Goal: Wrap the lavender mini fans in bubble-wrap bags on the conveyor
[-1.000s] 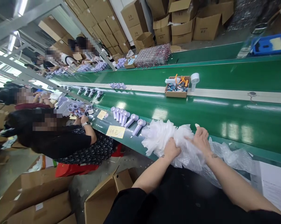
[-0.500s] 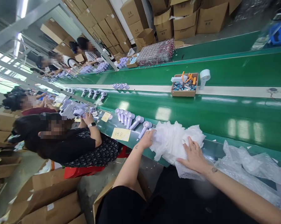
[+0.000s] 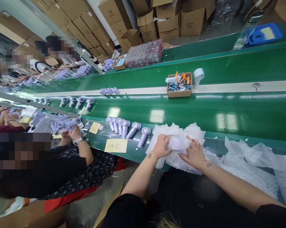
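A pale lavender-white bundle (image 3: 178, 143), smeared by motion, is held level between my two hands; its inside cannot be made out. My left hand (image 3: 162, 146) has its fingers wrapped over the left end. At the right end, my right hand (image 3: 194, 154) curls its fingers and thumb around it. Beneath both hands lies a pile of white bubble-wrap bags (image 3: 196, 130). Left of the pile, a lavender handheld fan (image 3: 144, 136) rests on the bench, with several more handheld fans (image 3: 125, 126) lined up beyond it.
A yellow handwritten note (image 3: 115, 146) lies on the bench (image 3: 133, 155). More bubble wrap (image 3: 250, 167) spreads at right. Across the green belt (image 3: 192, 110), a small box of parts and pliers (image 3: 179, 90) stands beside a tape roll (image 3: 199, 74). A co-worker (image 3: 69, 155) sits at left, handling fans.
My left hand has moved right and now grips the pale bundle. My right hand has gone from lying spread on the bags to curling round the bundle's right end. The view has turned left.
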Available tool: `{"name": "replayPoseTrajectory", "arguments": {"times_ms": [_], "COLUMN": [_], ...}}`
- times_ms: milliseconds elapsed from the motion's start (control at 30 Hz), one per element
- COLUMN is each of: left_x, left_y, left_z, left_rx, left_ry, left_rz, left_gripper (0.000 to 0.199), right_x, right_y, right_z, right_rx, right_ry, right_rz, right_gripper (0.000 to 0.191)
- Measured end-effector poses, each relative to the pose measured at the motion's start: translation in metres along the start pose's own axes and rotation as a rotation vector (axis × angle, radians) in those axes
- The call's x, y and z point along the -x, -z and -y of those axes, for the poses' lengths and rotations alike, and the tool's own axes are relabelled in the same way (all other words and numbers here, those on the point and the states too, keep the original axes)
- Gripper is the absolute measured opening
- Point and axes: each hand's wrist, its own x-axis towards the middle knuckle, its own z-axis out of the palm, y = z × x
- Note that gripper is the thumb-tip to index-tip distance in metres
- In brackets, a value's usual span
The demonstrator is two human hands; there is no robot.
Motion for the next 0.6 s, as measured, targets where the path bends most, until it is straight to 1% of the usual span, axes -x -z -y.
{"name": "replayPoseTrajectory", "arguments": {"times_ms": [33,100,133,167,200,233,267,300,333,367,400,433,467,500,533,567,600], "left_x": [-0.004,-0.008,-0.008,-0.008,-0.007,-0.006,-0.006,-0.006,-0.006,-0.006,-0.006,-0.005,-0.003,-0.001,0.001,0.003,0.006], "left_y": [-0.011,-0.031,-0.038,-0.043,-0.045,-0.044,-0.041,-0.037,-0.03,-0.021,-0.011,0.001,0.013,0.026,0.039,0.052,0.063], "left_z": [-0.003,-0.004,-0.004,-0.004,-0.005,-0.006,-0.009,-0.013,-0.018,-0.023,-0.028,-0.031,-0.031,-0.029,-0.024,-0.016,-0.006], "left_rx": [-0.117,-0.322,-0.384,-0.424,-0.447,-0.459,-0.461,-0.45,-0.426,-0.386,-0.33,-0.258,-0.17,-0.071,0.022,0.088,0.115], "left_ry": [-0.018,-0.012,0.009,0.029,0.046,0.059,0.068,0.075,0.077,0.079,0.082,0.082,0.083,0.099,0.15,0.258,0.409], "left_rz": [0.038,0.049,0.037,0.028,0.026,0.033,0.053,0.083,0.124,0.164,0.198,0.222,0.232,0.22,0.174,0.093,-0.01], "left_gripper": [0.063,0.066,0.066,0.066,0.066,0.066,0.068,0.07,0.073,0.078,0.084,0.089,0.092,0.09,0.082,0.068,0.055], "right_x": [-0.003,-0.01,-0.013,-0.013,-0.012,-0.007,0.002,0.014,0.03,0.049,0.07,0.091,0.112,0.131,0.147,0.158,0.165], "right_y": [0.0,0.008,0.016,0.028,0.043,0.06,0.078,0.096,0.112,0.125,0.132,0.134,0.131,0.124,0.112,0.099,0.085], "right_z": [-0.001,-0.007,-0.013,-0.02,-0.028,-0.039,-0.05,-0.063,-0.077,-0.091,-0.105,-0.118,-0.131,-0.142,-0.152,-0.161,-0.168], "right_rx": [-0.062,-0.254,-0.381,-0.513,-0.621,-0.675,-0.658,-0.568,-0.417,-0.257,-0.117,-0.008,0.064,0.089,0.078,0.052,0.027], "right_ry": [-0.029,-0.086,-0.104,-0.109,-0.108,-0.101,-0.091,-0.092,-0.098,-0.117,-0.157,-0.229,-0.329,-0.414,-0.443,-0.442,-0.426], "right_rz": [0.019,0.08,0.112,0.143,0.163,0.173,0.169,0.151,0.137,0.111,0.116,0.157,0.214,0.264,0.29,0.282,0.256], "right_gripper": [0.065,0.085,0.093,0.096,0.093,0.084,0.073,0.061,0.051,0.047,0.053,0.064,0.075,0.083,0.082,0.076,0.07]}}
